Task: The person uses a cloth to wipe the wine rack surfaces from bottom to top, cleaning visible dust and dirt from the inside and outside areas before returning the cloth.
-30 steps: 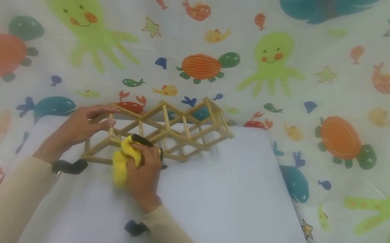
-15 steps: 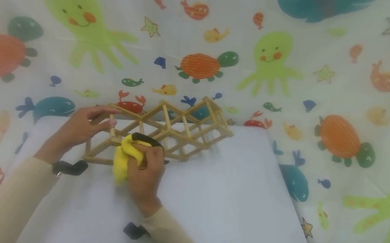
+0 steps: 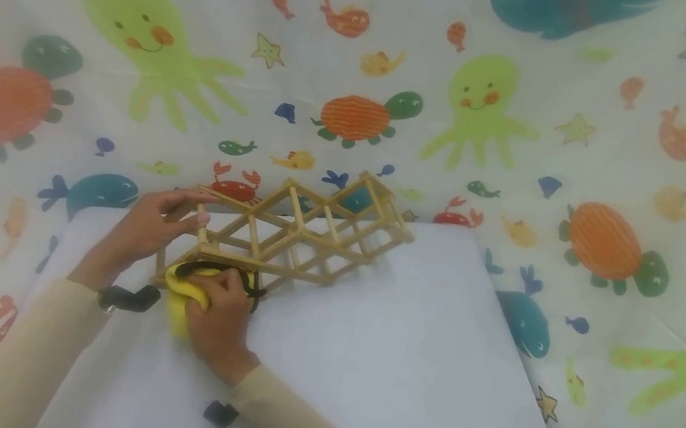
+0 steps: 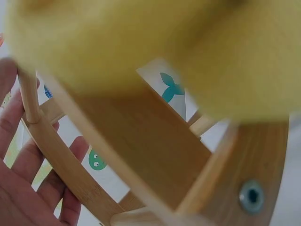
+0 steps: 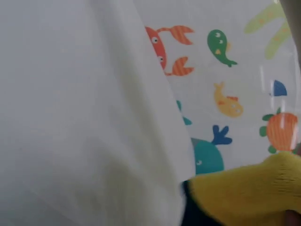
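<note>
Right hand [image 3: 219, 317] pinches bunched yellow cloth [image 3: 178, 304], seemingly against wooden rack [image 3: 298, 234] at near left end; left hand [image 3: 149, 228] grips end post [image 4: 29, 96]. Rack on white table [image 3: 396, 351], toward back edge. Best bet: firm left hold, cloth snug on wood.

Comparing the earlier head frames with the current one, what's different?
The right hand has moved to the person's left with the yellow cloth, along the near side of the wooden rack. Nothing was newly grasped or released. The left hand stays at the rack's left end, and the rack stays put.
</note>
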A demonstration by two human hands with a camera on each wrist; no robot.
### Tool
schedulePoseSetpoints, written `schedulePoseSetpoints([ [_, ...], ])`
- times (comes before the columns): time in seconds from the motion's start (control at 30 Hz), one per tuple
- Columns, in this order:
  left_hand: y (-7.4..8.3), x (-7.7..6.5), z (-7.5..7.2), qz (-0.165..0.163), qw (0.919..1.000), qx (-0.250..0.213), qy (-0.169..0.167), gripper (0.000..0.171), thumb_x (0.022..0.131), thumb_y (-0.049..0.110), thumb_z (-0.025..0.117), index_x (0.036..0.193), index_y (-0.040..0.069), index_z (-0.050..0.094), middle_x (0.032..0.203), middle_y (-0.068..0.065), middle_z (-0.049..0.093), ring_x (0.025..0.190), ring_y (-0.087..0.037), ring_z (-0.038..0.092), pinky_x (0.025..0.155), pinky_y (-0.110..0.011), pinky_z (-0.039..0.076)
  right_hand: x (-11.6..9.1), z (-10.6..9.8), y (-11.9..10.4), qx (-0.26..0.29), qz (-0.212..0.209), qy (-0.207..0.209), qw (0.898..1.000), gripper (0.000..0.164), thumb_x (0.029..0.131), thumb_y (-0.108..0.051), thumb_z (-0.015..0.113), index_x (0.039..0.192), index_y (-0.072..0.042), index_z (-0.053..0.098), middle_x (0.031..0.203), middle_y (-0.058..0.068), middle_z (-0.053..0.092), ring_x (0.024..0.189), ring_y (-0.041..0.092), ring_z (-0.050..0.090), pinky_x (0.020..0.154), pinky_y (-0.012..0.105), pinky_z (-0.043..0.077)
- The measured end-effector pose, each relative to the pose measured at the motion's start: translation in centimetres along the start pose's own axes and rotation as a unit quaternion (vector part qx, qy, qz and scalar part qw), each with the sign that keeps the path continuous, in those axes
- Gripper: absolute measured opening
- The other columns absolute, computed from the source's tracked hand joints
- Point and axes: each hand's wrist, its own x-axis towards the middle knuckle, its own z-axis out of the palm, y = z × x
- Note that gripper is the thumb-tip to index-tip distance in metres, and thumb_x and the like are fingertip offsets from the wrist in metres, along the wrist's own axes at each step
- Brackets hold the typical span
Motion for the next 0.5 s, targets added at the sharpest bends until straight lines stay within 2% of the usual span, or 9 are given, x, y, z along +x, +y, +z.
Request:
schedulePoseSetpoints([
  [0.13, 0.3, 0.0, -0.1, -0.003, 1.0, 0.008, -0.005, 0.053, 0.101, 0.045, 0.072, 0.147, 0.02, 0.063, 0.165, -0.013, 0.049, 0.156, -0.045, 0.039, 0.118, -0.077, 0.033, 0.0, -0.3, -0.1, 0.042, -0.02, 0.06, 0.997, 0.05, 0.07, 0.005, 0.078, 0.115, -0.015, 0.081, 0.097, 0.003, 0.059, 0.085, 0.01, 0.061, 0.08, 0.007, 0.048],
  [0.2, 0.4, 0.1, -0.3, -0.007, 0.9999, 0.015, -0.003, 0.054, 0.101, 0.049, 0.071, 0.147, 0.022, 0.063, 0.166, -0.012, 0.048, 0.157, -0.044, 0.038, 0.117, -0.077, 0.034, 0.3, -0.2, -0.4, 0.052, -0.033, 0.073, 0.995, 0.051, 0.071, 0.005, 0.079, 0.118, -0.015, 0.08, 0.098, 0.004, 0.059, 0.086, 0.011, 0.061, 0.081, 0.007, 0.049],
  [0.3, 0.3, 0.1, -0.4, -0.007, 1.0, 0.006, -0.001, 0.052, 0.1, 0.048, 0.071, 0.146, 0.023, 0.064, 0.165, -0.01, 0.049, 0.157, -0.042, 0.038, 0.119, -0.075, 0.034, 0.5, 0.6, -0.6, 0.052, -0.037, 0.055, 0.996, 0.049, 0.073, 0.004, 0.079, 0.118, -0.014, 0.08, 0.099, 0.004, 0.059, 0.088, 0.01, 0.061, 0.079, 0.004, 0.045],
  [0.5, -0.1, -0.1, -0.3, 0.003, 1.0, 0.0, -0.006, 0.05, 0.102, 0.044, 0.071, 0.146, 0.021, 0.064, 0.164, -0.012, 0.051, 0.156, -0.045, 0.04, 0.117, -0.077, 0.034, -0.8, 2.4, -0.3, 0.027, -0.001, -0.019, 0.999, 0.041, 0.071, -0.001, 0.082, 0.11, -0.015, 0.084, 0.096, 0.001, 0.059, 0.086, 0.008, 0.062, 0.079, 0.003, 0.043],
])
